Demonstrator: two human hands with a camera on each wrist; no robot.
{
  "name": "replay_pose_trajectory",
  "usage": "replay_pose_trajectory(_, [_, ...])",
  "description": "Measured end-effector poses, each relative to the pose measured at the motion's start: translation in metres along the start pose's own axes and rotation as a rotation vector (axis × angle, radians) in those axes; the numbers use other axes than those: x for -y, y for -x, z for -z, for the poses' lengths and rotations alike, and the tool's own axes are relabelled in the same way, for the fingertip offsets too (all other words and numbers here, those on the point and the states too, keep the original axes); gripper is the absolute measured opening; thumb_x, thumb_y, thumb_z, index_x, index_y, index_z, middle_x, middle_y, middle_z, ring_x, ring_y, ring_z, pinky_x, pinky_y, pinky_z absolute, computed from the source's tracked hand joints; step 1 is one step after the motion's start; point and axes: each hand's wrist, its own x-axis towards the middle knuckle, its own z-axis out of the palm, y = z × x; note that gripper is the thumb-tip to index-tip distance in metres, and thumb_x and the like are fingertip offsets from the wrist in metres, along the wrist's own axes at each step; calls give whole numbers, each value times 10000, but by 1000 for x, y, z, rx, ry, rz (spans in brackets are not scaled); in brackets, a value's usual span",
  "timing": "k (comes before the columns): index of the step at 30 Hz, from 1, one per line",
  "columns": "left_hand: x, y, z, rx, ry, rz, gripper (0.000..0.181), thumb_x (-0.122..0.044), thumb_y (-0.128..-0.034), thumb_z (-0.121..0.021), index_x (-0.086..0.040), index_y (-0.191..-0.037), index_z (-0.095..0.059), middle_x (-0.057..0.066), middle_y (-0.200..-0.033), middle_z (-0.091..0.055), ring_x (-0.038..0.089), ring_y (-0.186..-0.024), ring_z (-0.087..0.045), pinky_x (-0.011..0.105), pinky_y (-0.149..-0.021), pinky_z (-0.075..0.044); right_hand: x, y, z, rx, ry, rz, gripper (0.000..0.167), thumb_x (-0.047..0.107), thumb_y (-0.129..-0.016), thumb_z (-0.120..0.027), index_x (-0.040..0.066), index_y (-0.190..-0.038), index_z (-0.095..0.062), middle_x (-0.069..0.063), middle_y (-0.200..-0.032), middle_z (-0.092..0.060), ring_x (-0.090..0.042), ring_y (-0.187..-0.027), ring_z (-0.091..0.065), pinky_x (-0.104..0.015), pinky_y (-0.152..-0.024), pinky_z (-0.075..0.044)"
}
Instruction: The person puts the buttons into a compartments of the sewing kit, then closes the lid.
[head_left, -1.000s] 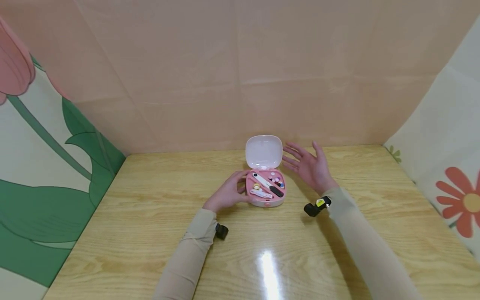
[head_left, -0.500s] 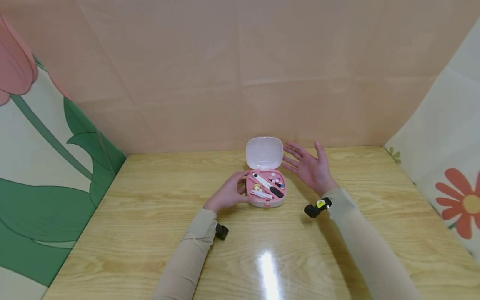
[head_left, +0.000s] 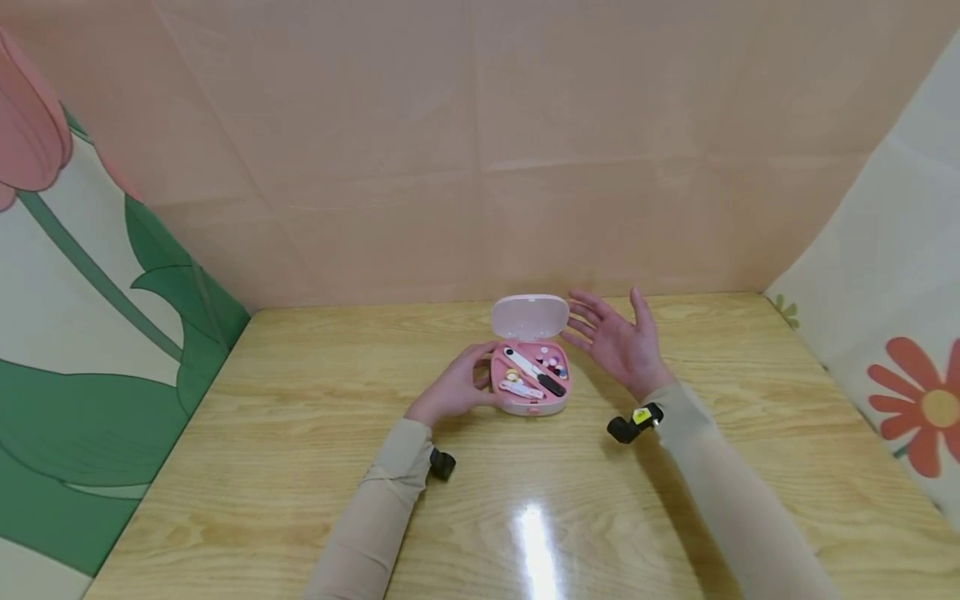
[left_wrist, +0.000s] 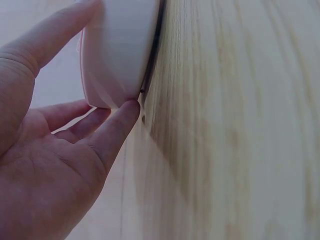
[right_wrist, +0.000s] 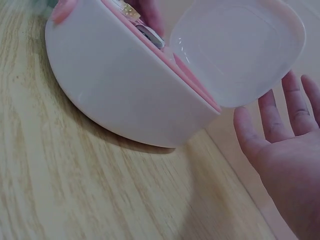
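Note:
A small pink and white sewing box (head_left: 534, 409) stands on the table, its translucent lid (head_left: 530, 317) raised and leaning forward over the hinge. Inside lie a slim white tool with a black end (head_left: 536, 372), several small coloured pieces (head_left: 552, 363) and a pale strip-like piece (head_left: 522, 389). My left hand (head_left: 455, 389) grips the box's left side, thumb towards the front and fingers round the back. Beside the lid's right edge is my right hand (head_left: 624, 343), fingers spread; in the right wrist view its fingertips (right_wrist: 242, 116) are at the lid's rim, some partly hidden behind it.
The wooden table (head_left: 300, 467) extends around the box. Right behind the lid rises a pinkish cloth backdrop (head_left: 375, 167). Flower-printed panels (head_left: 930, 400) border the table at both sides.
The lid has tipped forward from nearly upright, so its face looks shallower. My right hand has shifted very slightly with it; the left hand and the box have stayed in place.

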Motion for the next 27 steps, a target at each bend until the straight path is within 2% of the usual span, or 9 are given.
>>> replay_pose_trajectory(6, [-4,1,0,13,43,-1,925,-40,-750,-808,-59,-1497,-264,122,-1456,-330,282,-1330,-352,352,-1061,-408,-3,4,-2,-6,-9,20,917,705,-922,-217,12,-1515,-120,-213,-1530,-97,-375,-1393,-134,-568,-1160,7])
replay_pose_trajectory(8, [-3,1,0,14,58,0,928,-21,-749,-805,-44,-1495,-254,150,-1471,-308,305,-1336,-340,380,-1066,-401,-4,5,-3,-11,-9,26,914,700,-924,-221,3,-1509,-133,-210,-1507,-158,-380,-1389,-138,-568,-1161,1])
replay_pose_trajectory(10, [0,0,-1,1,53,4,932,-48,-739,-818,-70,-1492,-268,119,-1473,-315,274,-1329,-355,334,-1052,-415,-5,6,-3,-12,-6,33,907,696,-927,-226,-4,-1501,-164,-200,-1469,-237,-393,-1385,-117,-568,-1161,-1])
replay_pose_trajectory(13, [1,0,-2,-14,39,19,925,-69,-731,-827,-77,-1483,-289,92,-1462,-334,239,-1313,-381,283,-1029,-432,-6,8,-3,-11,-6,41,901,691,-930,-227,-15,-1487,-196,-185,-1401,-337,-386,-1365,-177,-561,-1165,-13])
replay_pose_trajectory(20, [2,0,-2,-21,42,28,906,-75,-740,-823,-70,-1473,-290,87,-1477,-331,239,-1313,-393,278,-1027,-435,-9,10,0,16,-16,56,883,668,-945,-198,-42,-1471,-213,-269,-1440,-273,-359,-1338,-277,-540,-1172,-23])
replay_pose_trajectory(24, [0,1,-2,-21,53,35,902,-54,-745,-814,-60,-1473,-282,97,-1479,-326,237,-1305,-404,280,-1027,-434,-10,11,1,7,-11,59,878,661,-950,-204,-52,-1463,-228,-255,-1408,-351,-360,-1325,-308,-532,-1175,-39])
replay_pose_trajectory(27, [-1,1,-1,-24,67,36,907,-31,-743,-810,-47,-1474,-273,120,-1476,-327,253,-1302,-407,291,-1033,-430,-11,12,1,21,9,56,883,654,-956,-176,-64,-1470,-187,-278,-1425,-337,-382,-1346,-267,-520,-1177,-66])
